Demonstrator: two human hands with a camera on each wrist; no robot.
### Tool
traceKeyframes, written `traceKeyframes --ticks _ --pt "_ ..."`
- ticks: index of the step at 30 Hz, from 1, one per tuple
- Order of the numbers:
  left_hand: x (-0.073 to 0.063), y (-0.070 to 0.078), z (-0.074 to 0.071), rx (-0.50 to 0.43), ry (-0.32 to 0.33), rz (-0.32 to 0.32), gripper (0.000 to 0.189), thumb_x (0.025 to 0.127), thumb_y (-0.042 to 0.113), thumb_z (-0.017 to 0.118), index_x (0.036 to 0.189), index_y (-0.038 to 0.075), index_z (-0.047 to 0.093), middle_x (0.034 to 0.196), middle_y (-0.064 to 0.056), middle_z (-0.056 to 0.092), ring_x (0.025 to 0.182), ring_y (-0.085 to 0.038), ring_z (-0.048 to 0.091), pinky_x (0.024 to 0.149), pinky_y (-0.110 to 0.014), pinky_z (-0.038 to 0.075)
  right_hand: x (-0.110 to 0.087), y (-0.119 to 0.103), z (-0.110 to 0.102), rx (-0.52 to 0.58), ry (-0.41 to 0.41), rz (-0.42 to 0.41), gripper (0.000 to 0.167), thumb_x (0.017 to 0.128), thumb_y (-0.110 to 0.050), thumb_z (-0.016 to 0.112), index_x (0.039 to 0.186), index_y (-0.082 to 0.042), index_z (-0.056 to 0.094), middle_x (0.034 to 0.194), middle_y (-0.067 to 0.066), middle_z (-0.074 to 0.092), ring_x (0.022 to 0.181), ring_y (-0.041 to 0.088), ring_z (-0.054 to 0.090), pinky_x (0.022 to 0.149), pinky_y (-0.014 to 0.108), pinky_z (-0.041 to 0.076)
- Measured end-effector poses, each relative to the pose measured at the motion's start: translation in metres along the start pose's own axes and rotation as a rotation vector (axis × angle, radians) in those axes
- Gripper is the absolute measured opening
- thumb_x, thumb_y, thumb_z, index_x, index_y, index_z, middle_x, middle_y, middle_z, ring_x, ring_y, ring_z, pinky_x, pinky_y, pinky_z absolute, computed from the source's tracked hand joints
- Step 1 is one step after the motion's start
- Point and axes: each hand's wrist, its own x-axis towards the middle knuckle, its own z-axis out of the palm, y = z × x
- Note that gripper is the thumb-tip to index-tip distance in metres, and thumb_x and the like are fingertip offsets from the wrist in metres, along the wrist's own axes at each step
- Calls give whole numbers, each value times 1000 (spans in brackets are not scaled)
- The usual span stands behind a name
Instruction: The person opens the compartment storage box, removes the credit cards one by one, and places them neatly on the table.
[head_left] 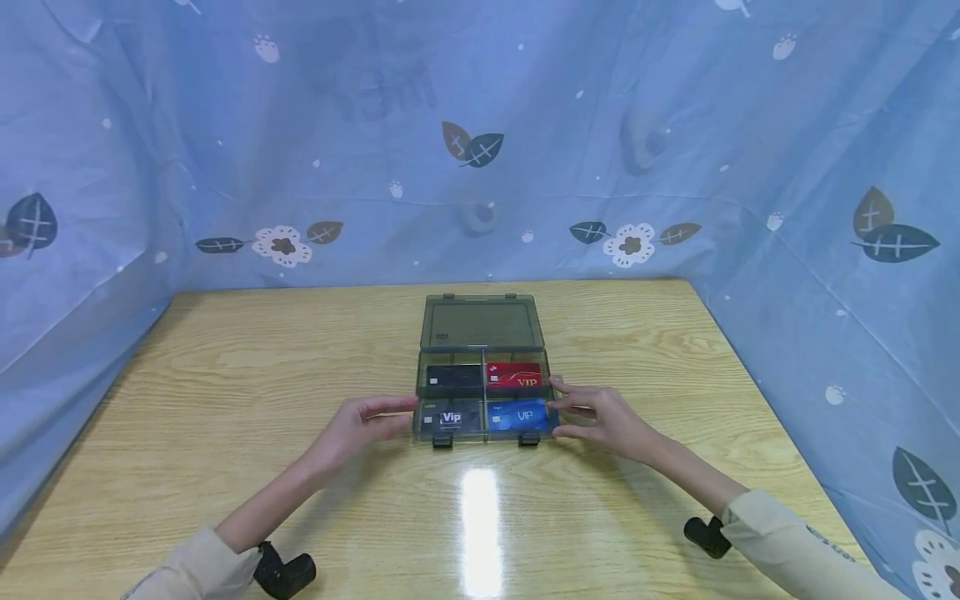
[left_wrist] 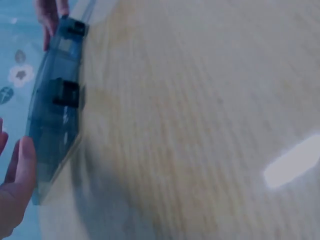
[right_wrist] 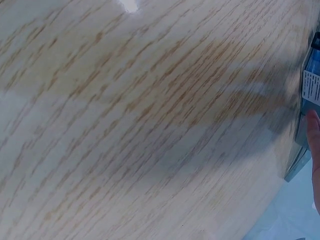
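Note:
A smoky clear plastic box point(head_left: 486, 436) stands in the middle of the table, its lid point(head_left: 482, 323) laid back on the far side. Its compartments hold a black card point(head_left: 454, 377), a red VIP card point(head_left: 517, 372), a dark Vip card point(head_left: 431, 420) and a blue VIP card point(head_left: 507, 417). My left hand point(head_left: 367, 422) touches the box's left side, fingers fairly straight. At the right side, my right hand point(head_left: 600, 417) has its fingertips against the wall. The left wrist view shows the box's front latches point(left_wrist: 66, 93); the right wrist view shows a white label point(right_wrist: 312, 86) on its side.
The box rests on a wood-grain table point(head_left: 285, 367), which a blue patterned cloth point(head_left: 352, 150) surrounds at the back and sides. Black wrist devices point(head_left: 285, 573) hang below both sleeves. Bright glare point(head_left: 481, 529) lies in front of the box.

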Motion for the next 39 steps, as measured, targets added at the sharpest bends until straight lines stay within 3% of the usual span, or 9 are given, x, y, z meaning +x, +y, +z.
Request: traceKeyframes --ticks 7,12,17,20,23,25,27,30,39 --pt "1 -4 5 -5 38 13 40 93 15 63 128 -4 57 130 -22 57 111 -30 61 95 -42 47 2 2 0 3 -2 0 30 80 -14 76 104 4 71 132 29 49 117 42 53 80 34 53" --pt "7 -9 11 52 62 41 34 93 10 63 124 -5 60 129 -24 56 107 -33 63 89 -38 51 3 2 -1 -2 -14 -1 32 80 -14 76 105 5 70 133 29 49 115 41 54 79 33 53" --pt "18 -6 18 288 104 119 26 89 4 65 114 -4 67 120 -24 59 89 -28 68 74 -30 56 6 1 -1 -13 -26 -6 33 82 -14 75 108 6 69 134 30 48 111 40 57 78 33 54" --pt "26 0 22 446 98 141 26 87 1 66 111 -9 67 117 -30 56 75 -21 65 64 -27 54 8 1 -1 -7 -26 -11 34 81 -13 76 108 6 69 134 30 48 113 40 56 79 33 54" --pt "31 9 25 585 66 102 29 87 1 65 111 -16 63 118 -36 54 94 -33 62 81 -39 53 10 1 0 -3 -20 -16 34 80 -12 76 108 7 69 133 30 48 113 41 56 79 34 53" --pt "33 14 29 655 43 61 24 88 2 63 101 -19 64 119 -38 53 113 -43 52 95 -48 45 9 0 2 -5 -17 -20 34 80 -12 77 107 7 69 133 29 49 112 41 56 79 33 54" --pt "32 17 35 690 10 -3 19 90 1 60 88 -17 64 123 -42 47 126 -49 39 100 -53 39 6 1 5 0 -19 -22 33 80 -11 77 106 7 69 132 30 49 111 41 57 79 33 54" --pt "28 20 43 703 -29 -85 23 92 0 56 71 -9 58 126 -47 39 121 -48 44 92 -50 46 0 1 9 11 -32 -23 32 81 -11 76 106 8 69 131 32 48 109 40 58 78 33 54" --pt "26 28 41 676 -77 -174 25 94 2 54 70 -4 50 130 -44 37 115 -43 47 82 -45 47 -1 0 12 55 -52 -3 34 83 -13 74 108 9 67 134 32 46 113 42 55 80 34 53"
